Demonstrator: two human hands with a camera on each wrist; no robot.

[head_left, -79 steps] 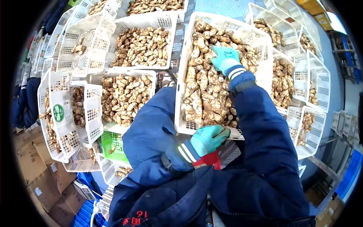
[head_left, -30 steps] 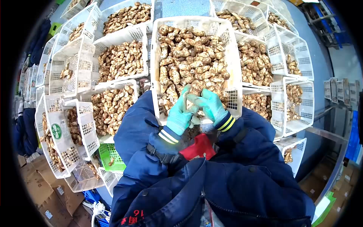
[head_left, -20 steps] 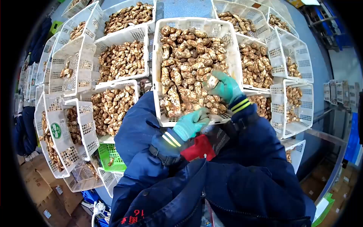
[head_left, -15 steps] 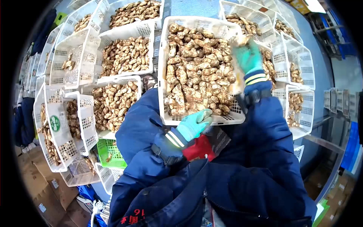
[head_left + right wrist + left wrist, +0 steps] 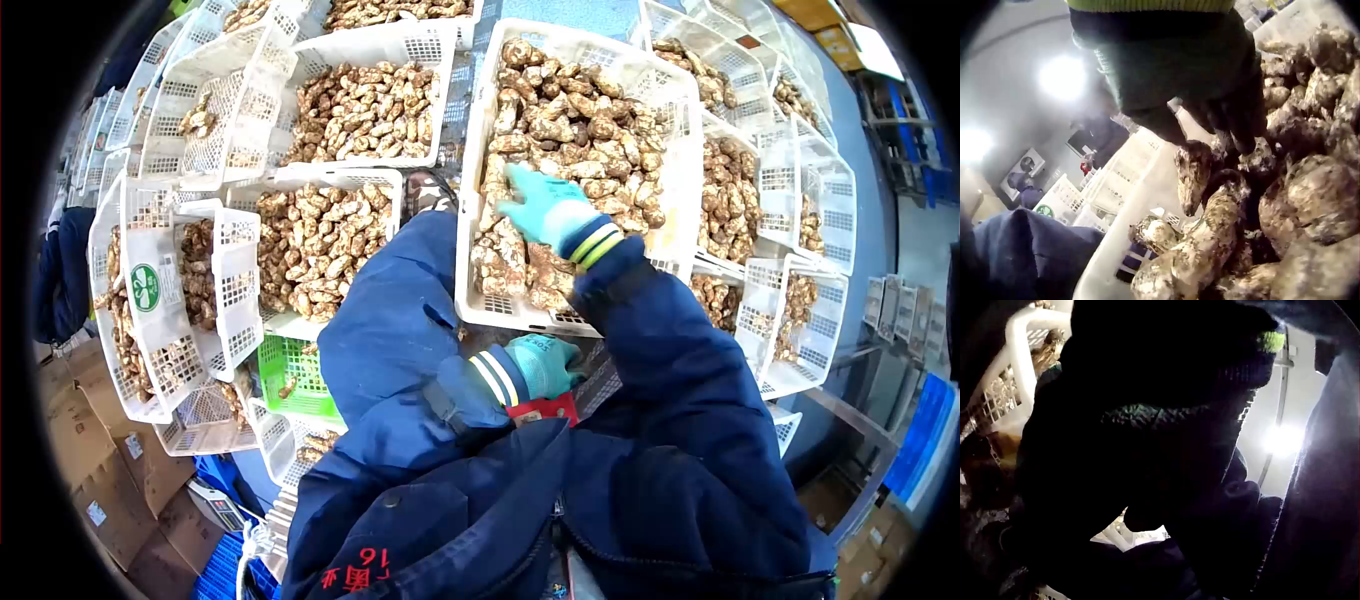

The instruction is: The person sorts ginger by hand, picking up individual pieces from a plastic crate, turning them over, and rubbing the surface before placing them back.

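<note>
Brown-and-white mushrooms (image 5: 590, 130) fill the large white basket (image 5: 680, 180) before me. My right hand (image 5: 548, 205), in a teal glove, reaches into its left side. Seen from the right wrist, the gloved fingers (image 5: 1241, 119) point down among the mushrooms, a gap between them and the thumb. One upright mushroom (image 5: 1192, 178) stands right at the fingertips. My left hand (image 5: 543, 366), gloved alike, rests just below the basket's near rim with fingers loosely curled; no mushroom shows in it. The left wrist view is mostly dark, that hand a black shape.
White baskets of mushrooms stand close on the left (image 5: 365, 110) and the right (image 5: 730, 200). A green basket (image 5: 295, 375) sits lower left, cardboard boxes (image 5: 120, 440) beyond it. A metal rail (image 5: 850, 415) runs at the right.
My right hand carried a mushroom to the basket on the right, then came back without it to the large basket's left side. The left hand moved from meeting the right to below the rim.
</note>
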